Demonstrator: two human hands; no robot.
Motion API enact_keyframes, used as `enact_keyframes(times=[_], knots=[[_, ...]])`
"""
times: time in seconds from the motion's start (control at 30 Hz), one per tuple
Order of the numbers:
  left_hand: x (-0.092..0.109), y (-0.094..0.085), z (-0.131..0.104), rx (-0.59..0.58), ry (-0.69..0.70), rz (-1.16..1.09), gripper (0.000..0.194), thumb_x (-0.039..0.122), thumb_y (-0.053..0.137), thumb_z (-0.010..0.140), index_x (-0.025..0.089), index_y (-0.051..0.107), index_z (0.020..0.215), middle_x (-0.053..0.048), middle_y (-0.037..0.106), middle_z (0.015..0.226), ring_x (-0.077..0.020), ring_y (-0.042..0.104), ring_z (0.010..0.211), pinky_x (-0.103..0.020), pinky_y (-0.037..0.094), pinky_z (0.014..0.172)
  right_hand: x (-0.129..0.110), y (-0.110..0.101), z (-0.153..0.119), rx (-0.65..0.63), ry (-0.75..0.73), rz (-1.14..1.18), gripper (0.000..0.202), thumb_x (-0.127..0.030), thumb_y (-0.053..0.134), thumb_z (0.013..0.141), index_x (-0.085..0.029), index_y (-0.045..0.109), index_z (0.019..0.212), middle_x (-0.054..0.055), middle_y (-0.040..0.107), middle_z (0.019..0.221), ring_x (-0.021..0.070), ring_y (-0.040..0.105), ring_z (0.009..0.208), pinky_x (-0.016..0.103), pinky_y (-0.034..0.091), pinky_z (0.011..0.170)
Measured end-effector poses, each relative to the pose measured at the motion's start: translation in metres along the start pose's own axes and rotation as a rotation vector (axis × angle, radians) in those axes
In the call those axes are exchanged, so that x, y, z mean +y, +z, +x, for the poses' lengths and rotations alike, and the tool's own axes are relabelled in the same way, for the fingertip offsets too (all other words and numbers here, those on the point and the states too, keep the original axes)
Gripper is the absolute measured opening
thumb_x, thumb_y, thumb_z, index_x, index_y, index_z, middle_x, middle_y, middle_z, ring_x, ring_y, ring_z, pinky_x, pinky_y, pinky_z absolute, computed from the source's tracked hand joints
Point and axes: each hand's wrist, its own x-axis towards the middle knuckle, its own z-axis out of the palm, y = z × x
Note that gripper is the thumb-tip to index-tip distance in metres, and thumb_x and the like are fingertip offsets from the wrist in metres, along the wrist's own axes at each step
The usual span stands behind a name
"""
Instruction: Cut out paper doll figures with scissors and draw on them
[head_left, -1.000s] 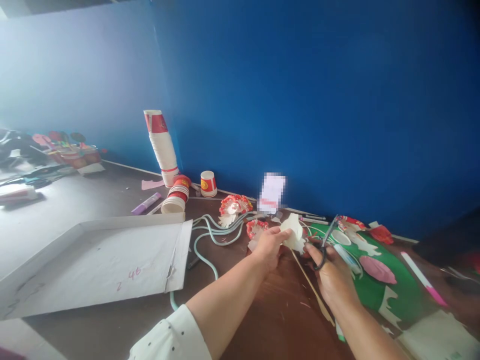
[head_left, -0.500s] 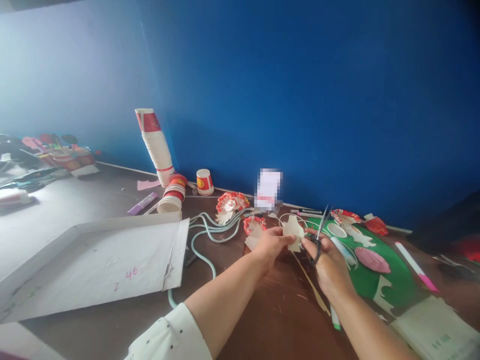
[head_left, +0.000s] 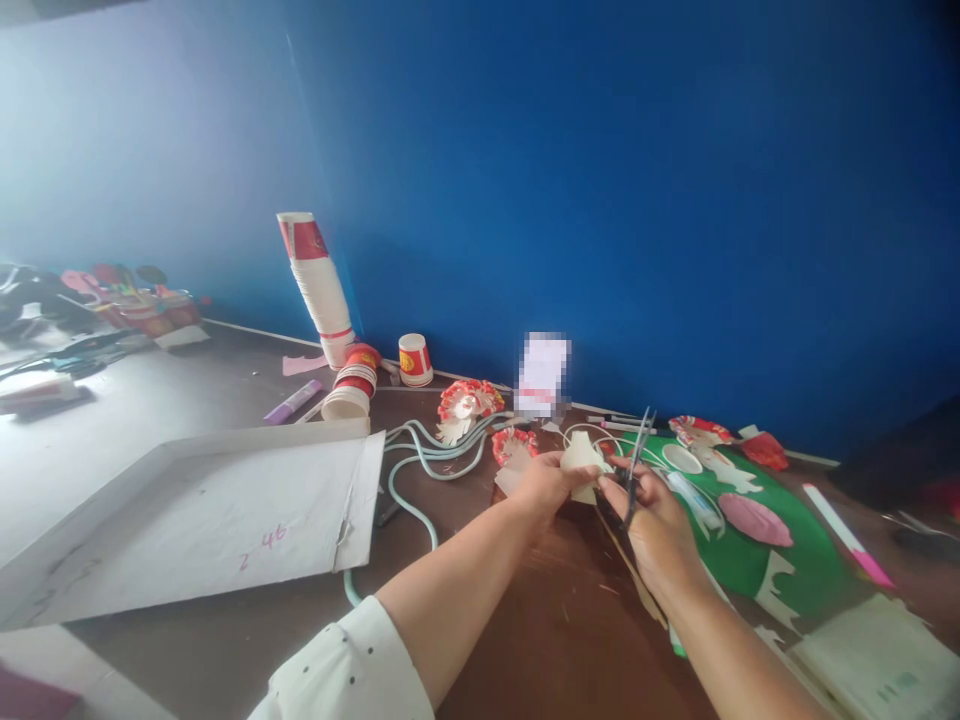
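The table (head_left: pixel 551 650) meets the blue wall (head_left: pixel 600 200) along a pale edge line at the rear. The brown tabletop is exposed between the two forearms, with small scraps on it. The white tray (head_left: pixel 202 520) bounds the left side; its raised right wall stands near the pale blue cable (head_left: pixel 412 505), which loops toward the rear. The green sheet (head_left: pixel 806 555) bounds the right side and carries the pink paper disc (head_left: pixel 756 519). The pink-capped marker (head_left: pixel 847 535) lies to the right of this disc. The left forearm extends forward and inward from the lower left; the right forearm extends forward and inward from the lower right. The left hand (head_left: pixel 544 487) pinches the cream paper piece (head_left: pixel 581 455) between thumb and fingers, ahead of the tabletop's middle area. The right hand (head_left: pixel 656 530) is closed around the handles of the scissors (head_left: pixel 638 450), with its thumb and fingertips at the right edge of the paper piece. The blades point upward, away from the person, with their tips slightly apart. The thin stick (head_left: pixel 640 583) slants from below the paper piece toward the lower right, partly hidden by the right hand.
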Motion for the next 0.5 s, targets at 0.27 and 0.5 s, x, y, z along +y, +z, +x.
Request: enact_keyframes(times=[0.27,0.5], knots=[[0.007,0.001,-0.003,-0.043,-0.033,-0.039,0.043,0.029,0.088,0.049,0.01,0.067,0.082,-0.006,0.065,0.078,-0.0112,0.059,0.067,-0.025,0.045,0.068,0.003,-0.006,0.007,0.171,-0.038,-0.144,0.048,-0.034,0.074,0.07,-0.024,0.062,0.115,-0.001,0.069,0.081,0.0189,0.064,0.08,0.028,0.047,0.072],[0.008,-0.004,0.001,0.049,0.041,-0.014,0.027,0.025,0.082,0.06,0.01,0.064,0.074,-0.004,0.062,0.071,-0.0088,0.057,0.064,-0.021,0.043,0.06,-0.006,-0.008,0.009,0.241,-0.051,-0.209,0.046,-0.033,0.076,0.064,-0.022,0.063,0.106,-0.001,0.068,0.077,0.0209,0.065,0.079,0.03,0.048,0.074]])
